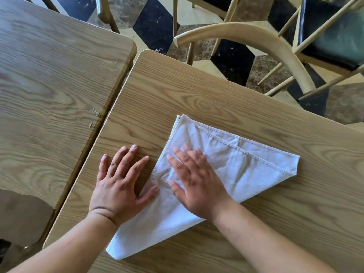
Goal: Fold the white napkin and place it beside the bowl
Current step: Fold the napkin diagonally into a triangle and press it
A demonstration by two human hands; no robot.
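We are mid-fold: white napkin point(226, 166) lies triangular on table point(197, 91). Right hand point(197, 178), fingers spread, presses it; left hand point(120, 180) flat at 9 o'clock. Next: another fold; bowl unseen.

- Dining room, likely a restaurant or café
- Two wood-grain tables point(197, 99) point(49, 75) pushed close, narrow gap between
- Several matching pale wooden chairs point(256, 38), curved backs, black padded seat point(332, 34)
- Patterned marble floor point(155, 22): black, brown and cream diamonds
- White cloth napkin point(236, 164) on table
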